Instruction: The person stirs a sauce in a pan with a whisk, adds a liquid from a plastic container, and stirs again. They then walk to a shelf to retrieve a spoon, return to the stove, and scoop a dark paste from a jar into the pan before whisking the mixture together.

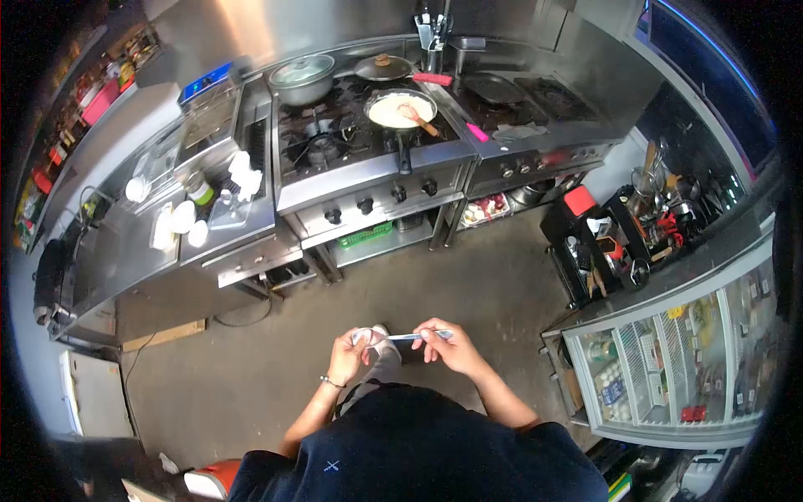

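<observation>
Utensil [401, 337], slim and metal, was held level in mid-air between a person's two hands, above a grey floor [293, 314] and in front of a dark shirt [427, 443]. The left hand [347, 353], with a bracelet [332, 381] at its wrist, had its fingers closed in a pinch on the left end, hiding most of that tip. The right hand [443, 343] had thumb and fingers drawn together around the utensil toward its other end, which poked out a little past them.

Well beyond the hands stood a wide steel stove [368, 188]. On it sat a pan [404, 157] of white mixture [385, 110], its handle pointing toward the person; a wooden spoon [427, 126] rested in the mixture, its handle reaching over the right-hand rim. Behind and to the left was a large pot [303, 84] under a glass lid [303, 67]. A steel counter [125, 259] ran along the left, and a glass-fronted fridge [589, 381] stood at the right
</observation>
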Demonstrator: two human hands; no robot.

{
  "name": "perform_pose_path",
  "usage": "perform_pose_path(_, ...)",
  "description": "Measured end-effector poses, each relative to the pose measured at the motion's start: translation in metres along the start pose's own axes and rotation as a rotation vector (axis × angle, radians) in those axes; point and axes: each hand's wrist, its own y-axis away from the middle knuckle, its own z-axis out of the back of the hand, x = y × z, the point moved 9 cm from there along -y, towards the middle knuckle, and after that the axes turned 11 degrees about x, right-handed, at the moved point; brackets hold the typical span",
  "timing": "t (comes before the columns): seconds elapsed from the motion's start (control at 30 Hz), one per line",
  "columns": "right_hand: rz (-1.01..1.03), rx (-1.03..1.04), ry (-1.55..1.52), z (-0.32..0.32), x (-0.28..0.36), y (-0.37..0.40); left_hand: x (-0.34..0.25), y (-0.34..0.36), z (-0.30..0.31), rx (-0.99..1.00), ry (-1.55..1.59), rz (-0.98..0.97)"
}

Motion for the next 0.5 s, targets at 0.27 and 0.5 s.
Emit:
perform_pose_path(0.27,0.057,-0.072,0.08,0.088,0.068,-0.134,-0.034,-0.149,0.06,0.071,-0.158,0.054)
perform_pose_path(0.5,0.211,-0.4,0.376,0.218,0.181,-0.202,0.011,-0.23,0.116,0.132,-0.296,0.286)
